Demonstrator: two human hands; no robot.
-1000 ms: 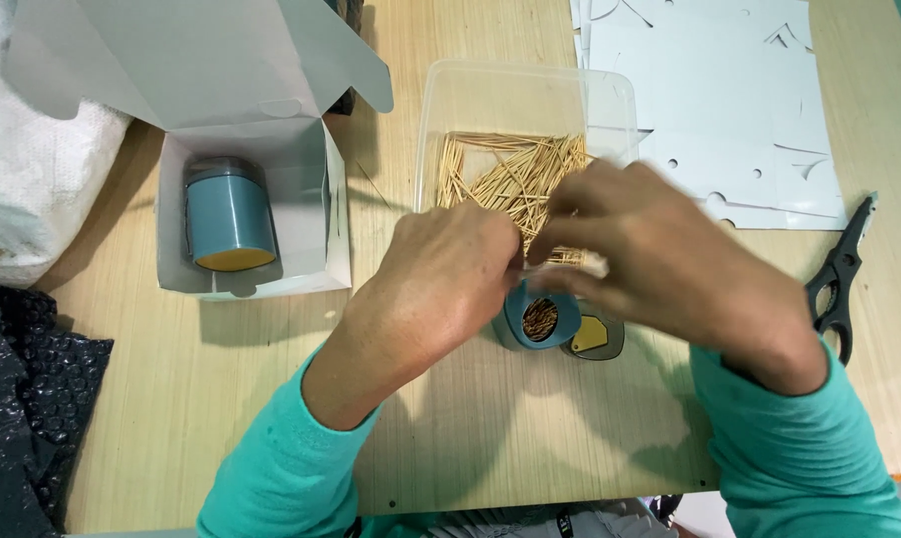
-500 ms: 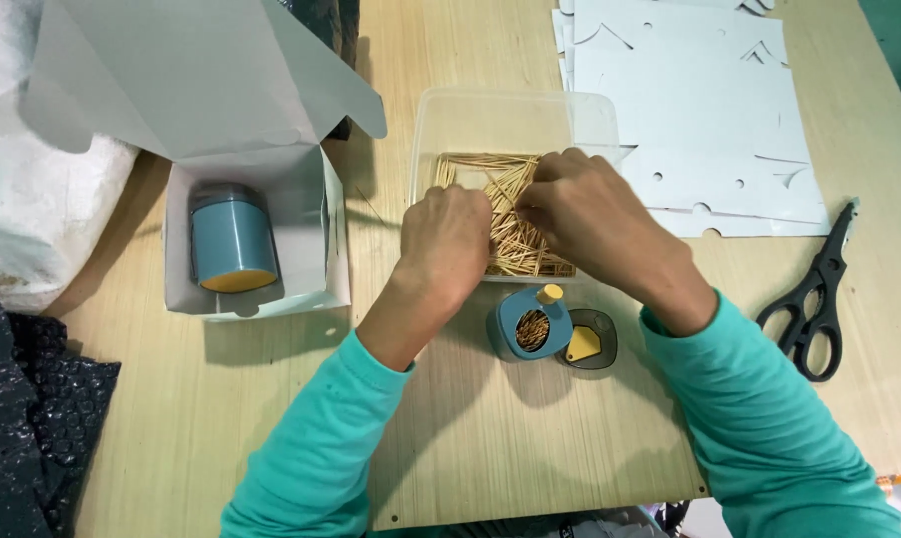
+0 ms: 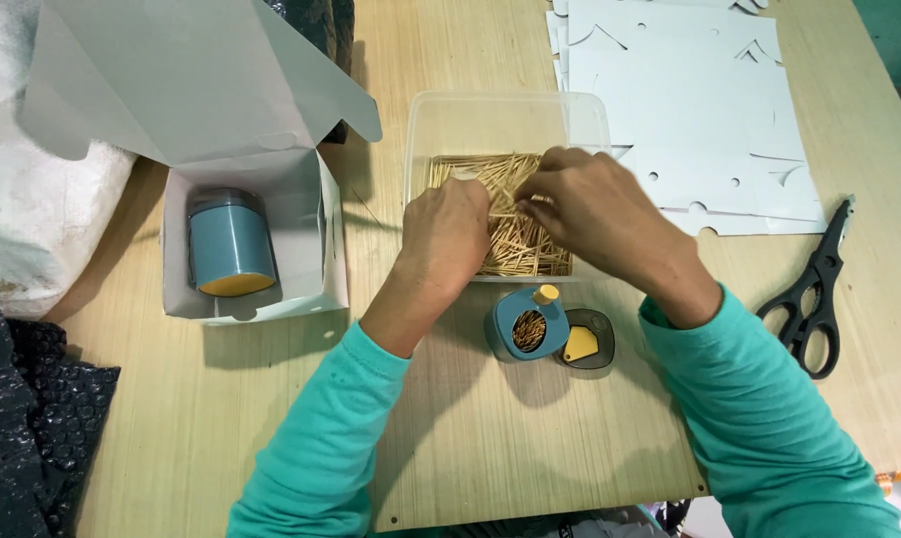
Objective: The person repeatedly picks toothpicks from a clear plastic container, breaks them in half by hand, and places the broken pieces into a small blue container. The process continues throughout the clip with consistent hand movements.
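Two hands meet inside the clear plastic tub (image 3: 590,115): the left hand (image 3: 450,234) and right hand (image 3: 585,204) both rest on the toothpicks (image 3: 515,249), fingers curled together pinching some. Just below the tub stands an open blue toothpick holder (image 3: 525,326), its lid (image 3: 585,341) beside it.

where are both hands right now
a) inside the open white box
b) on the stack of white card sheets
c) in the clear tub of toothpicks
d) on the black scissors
c: the left hand and right hand are both down in the clear plastic tub among the toothpicks, while the scissors, the white box and the card sheets lie untouched.
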